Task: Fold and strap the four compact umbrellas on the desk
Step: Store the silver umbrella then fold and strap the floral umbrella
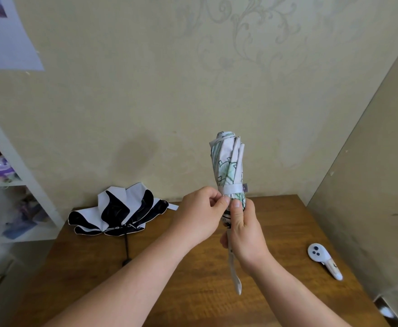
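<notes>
I can read no words or numbers anywhere. Just above my fingertips, a small purple tag (245, 187) on the strap of the rolled umbrella (228, 165) I hold carries a mark too small to make out.

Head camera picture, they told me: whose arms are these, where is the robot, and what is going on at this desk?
There is no robot here. A person wears one camera on the head, looking down at their own arms. The right hand grips a rolled white-and-green umbrella, held upright. The left hand pinches at its white strap, which wraps round the roll. On the wooden desk lies a second umbrella, black and white, collapsed but not rolled. At the right lies a small white handheld controller.
</notes>
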`<state>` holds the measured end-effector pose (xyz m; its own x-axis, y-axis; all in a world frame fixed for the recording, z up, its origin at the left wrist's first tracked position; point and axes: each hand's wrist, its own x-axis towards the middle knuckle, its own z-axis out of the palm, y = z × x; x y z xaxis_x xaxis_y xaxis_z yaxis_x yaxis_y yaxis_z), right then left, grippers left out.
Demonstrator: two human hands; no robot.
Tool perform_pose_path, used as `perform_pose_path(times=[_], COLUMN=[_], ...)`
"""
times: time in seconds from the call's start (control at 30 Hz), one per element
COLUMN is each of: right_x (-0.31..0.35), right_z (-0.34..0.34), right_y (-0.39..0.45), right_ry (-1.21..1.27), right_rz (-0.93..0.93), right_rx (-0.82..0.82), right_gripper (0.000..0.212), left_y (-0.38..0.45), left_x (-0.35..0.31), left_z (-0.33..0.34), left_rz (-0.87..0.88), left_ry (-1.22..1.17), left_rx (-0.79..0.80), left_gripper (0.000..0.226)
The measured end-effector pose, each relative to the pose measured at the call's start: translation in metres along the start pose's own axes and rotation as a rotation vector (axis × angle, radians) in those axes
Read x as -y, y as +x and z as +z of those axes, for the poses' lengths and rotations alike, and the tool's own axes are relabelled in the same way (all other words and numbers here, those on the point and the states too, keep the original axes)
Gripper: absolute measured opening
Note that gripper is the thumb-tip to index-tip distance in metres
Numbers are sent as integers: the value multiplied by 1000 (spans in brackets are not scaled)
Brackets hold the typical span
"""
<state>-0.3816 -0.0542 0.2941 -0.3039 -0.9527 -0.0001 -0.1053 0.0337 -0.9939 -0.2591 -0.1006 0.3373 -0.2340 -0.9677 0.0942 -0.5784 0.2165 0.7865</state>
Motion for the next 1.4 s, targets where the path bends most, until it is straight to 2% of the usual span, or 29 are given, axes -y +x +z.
perform_pose_path(times=[0.1,0.17,0.43,0.67,0.77,0.9,1.2,1.3,1.4], right_x=[3,5,7,13,12,11,11,9,6], right_z=[2,3,7,5,6,4,0,-2,0], right_y=[0,2,5,8,10,14,19,20,19], right_ry=[76,105,135,212,271,338,330,317,301], right_rz=[46,77,88,199,182,196,251,226,182], right_rx=[-4,6,57,130,161,151,222,232,172], right_gripper=[43,40,45,44,42,48,44,40,36], left_y=[-1,-2,-7,0,2,6,9,9,8], left_x=[1,3,15,19,23,28,19,16,12], left_z=[6,10,9,1,-2,-4,-5,-6,-6], left_rz=[-102,-134,-99,-27,-65,-147,-46,-16,16], left_ry=[-347,-441,-423,-352,-427,-503,-413,-229,18], left_rx=[50,35,-20,-3,14,10,70,29,-7], left_gripper=[19,16,15,12,14,18,26,26,25])
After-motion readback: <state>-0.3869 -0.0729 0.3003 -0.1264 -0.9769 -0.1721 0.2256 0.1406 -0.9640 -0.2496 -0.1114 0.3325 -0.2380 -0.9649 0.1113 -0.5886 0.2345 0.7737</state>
